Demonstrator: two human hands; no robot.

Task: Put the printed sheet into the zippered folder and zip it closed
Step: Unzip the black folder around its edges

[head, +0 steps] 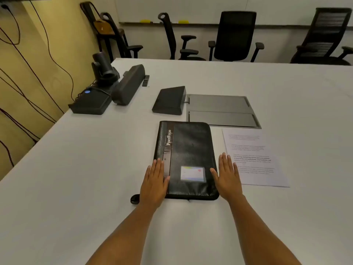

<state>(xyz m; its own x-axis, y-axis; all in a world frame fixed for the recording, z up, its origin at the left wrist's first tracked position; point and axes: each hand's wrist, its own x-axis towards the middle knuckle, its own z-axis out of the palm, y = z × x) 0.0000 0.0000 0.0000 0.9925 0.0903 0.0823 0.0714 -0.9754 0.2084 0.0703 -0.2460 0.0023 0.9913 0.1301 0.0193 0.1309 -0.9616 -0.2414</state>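
A black zippered folder lies closed on the white table, spine to the left, with a small card window near its front. The printed sheet lies flat on the table just right of it. My left hand rests flat, palm down, over the folder's front left edge. My right hand lies flat beside the folder's right edge, its fingers partly over the sheet's left margin. Both hands hold nothing. A black strap end pokes out by my left wrist.
Behind the folder sit a wedge-shaped black console and a grey cable hatch set in the table. At the far left stand a camera, a speaker bar and a black box. Office chairs line the far edge.
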